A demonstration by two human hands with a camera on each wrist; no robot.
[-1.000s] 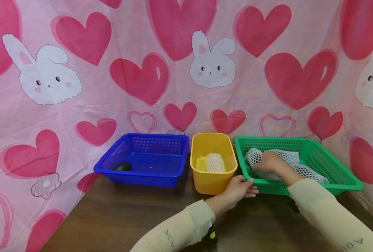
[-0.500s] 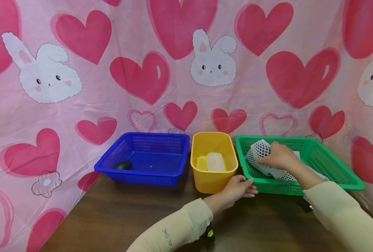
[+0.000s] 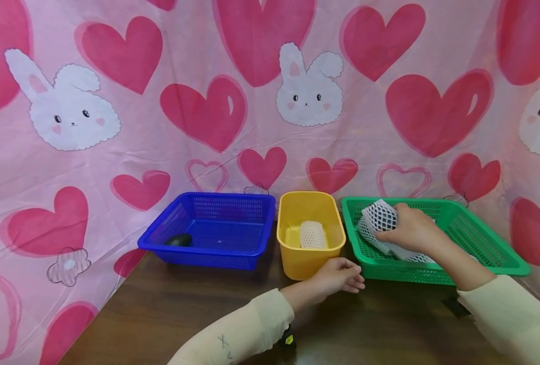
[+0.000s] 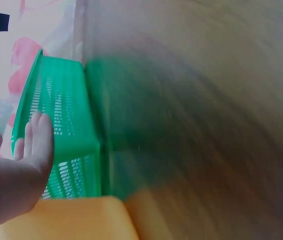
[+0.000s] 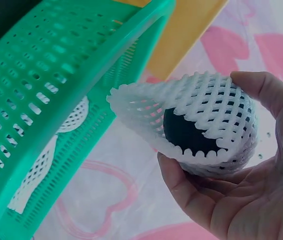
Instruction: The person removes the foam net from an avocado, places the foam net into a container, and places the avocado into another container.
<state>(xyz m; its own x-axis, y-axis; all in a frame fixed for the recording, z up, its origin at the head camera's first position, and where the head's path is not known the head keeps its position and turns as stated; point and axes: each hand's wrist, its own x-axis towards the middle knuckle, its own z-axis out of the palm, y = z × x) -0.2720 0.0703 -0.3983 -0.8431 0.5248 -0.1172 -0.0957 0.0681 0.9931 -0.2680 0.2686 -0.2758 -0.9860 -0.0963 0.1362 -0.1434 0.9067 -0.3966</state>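
Note:
My right hand (image 3: pixel 413 230) grips a white foam net sleeve (image 3: pixel 379 218) over the left part of the green basket (image 3: pixel 416 272). In the right wrist view the thumb and fingers wrap the sleeve's closed end. A dark, rounded fruit (image 5: pixel 185 132) shows inside through its open mouth. Another white foam net (image 5: pixel 74 117) lies in the basket beneath. My left hand (image 3: pixel 336 278) is by the basket's near left corner, in front of the yellow bin (image 3: pixel 297 264), fingers relaxed and holding nothing. In the left wrist view its fingers (image 4: pixel 42 132) extend nearly straight across the basket wall.
Inside the yellow bin lies a cream foam net sleeve (image 3: pixel 312 234). To the left, a blue basket (image 3: pixel 206 260) holds a dark green oval fruit (image 3: pixel 179 240). All three containers stand on a brown wooden table (image 3: pixel 160 309) against a pink heart-and-rabbit cloth (image 3: pixel 256 116).
My right hand has lifted the foam net with the fruit up from the green basket's floor, tilting its mouth upward. My left hand has let go of the basket corner and shifted slightly left.

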